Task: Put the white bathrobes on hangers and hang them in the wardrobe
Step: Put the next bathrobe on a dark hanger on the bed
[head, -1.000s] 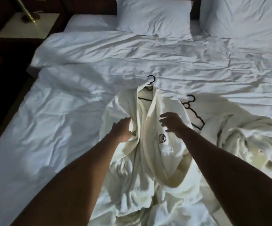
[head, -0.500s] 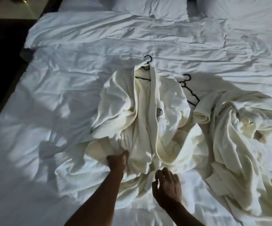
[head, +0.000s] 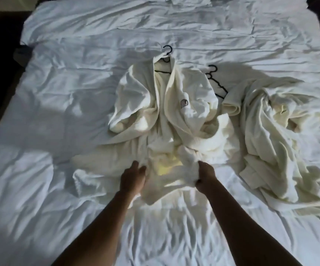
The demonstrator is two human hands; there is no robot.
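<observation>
Change: both hands have come together low on the middle bathrobe since half a second ago; the right one, which hovered flat over the sheet, has closed on cloth, and the view has pulled back a little down the bed.
Middle bathrobe (head: 176,104): white, lying face-up on the bed, collar toward the pillows, lapels crossed, a round dark emblem (head: 183,102) on the chest panel; its lower part is bunched into folds near the hands.
Hanger in the robe (head: 167,52): black, its hook sticks out past the collar and its bar shows inside the neck opening, so this robe is already on it.
Left hand (head: 133,178): at the left edge of the bunched hem, fingers curled into the cloth; the grip itself is partly hidden by folds.
Right hand (head: 205,178): fingers and thumb clamped round a gathered wad of the same robe's lower cloth, lifting it slightly off the sheet.
Hands together: near each other, a lit yellowish fold of robe between them.
Second bathrobe (head: 274,135): white, crumpled in a loose heap to the right of the first, just beside it, one rolled sleeve end toward the middle.
Second hanger (head: 215,81): black, lying flat on the sheet between the two robes, its lower end under the heap's edge.
Bed (head: 69,77): wrinkled white duvet, patches of light and shadow across it; dark floor along the left side.
</observation>
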